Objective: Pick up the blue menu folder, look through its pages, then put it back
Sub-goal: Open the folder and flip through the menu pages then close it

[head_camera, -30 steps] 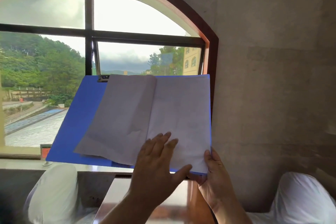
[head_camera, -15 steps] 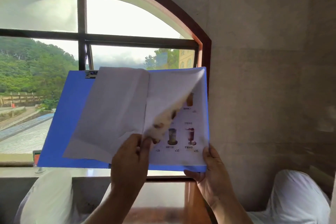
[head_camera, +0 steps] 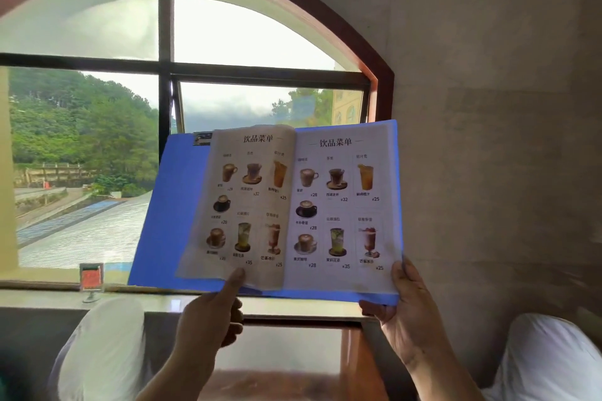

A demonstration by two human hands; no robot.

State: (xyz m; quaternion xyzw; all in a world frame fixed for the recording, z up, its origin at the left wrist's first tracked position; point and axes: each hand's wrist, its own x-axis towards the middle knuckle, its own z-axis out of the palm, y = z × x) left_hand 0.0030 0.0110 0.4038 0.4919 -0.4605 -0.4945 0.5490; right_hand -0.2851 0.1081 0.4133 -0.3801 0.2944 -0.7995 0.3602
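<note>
The blue menu folder (head_camera: 169,212) is held up open in front of the arched window, its pages facing me. Two printed drink-menu pages (head_camera: 293,202) show cups and glasses with prices. My left hand (head_camera: 208,319) is below the left page, its index finger tip touching that page's bottom edge; the other fingers are curled. My right hand (head_camera: 407,309) grips the folder's bottom right corner, thumb on the front of the page. A black clip (head_camera: 202,138) sits at the folder's top left.
A small red sign holder (head_camera: 91,280) stands on the window sill (head_camera: 42,296). A wooden table (head_camera: 355,365) lies below the folder. White-covered seat backs (head_camera: 101,345) stand at lower left and lower right (head_camera: 547,358). A grey wall (head_camera: 488,107) fills the right.
My left hand turned a white page from right to left. The blank sheets gave way to two printed drink-menu pages. The folder now sits a little more to the right.
</note>
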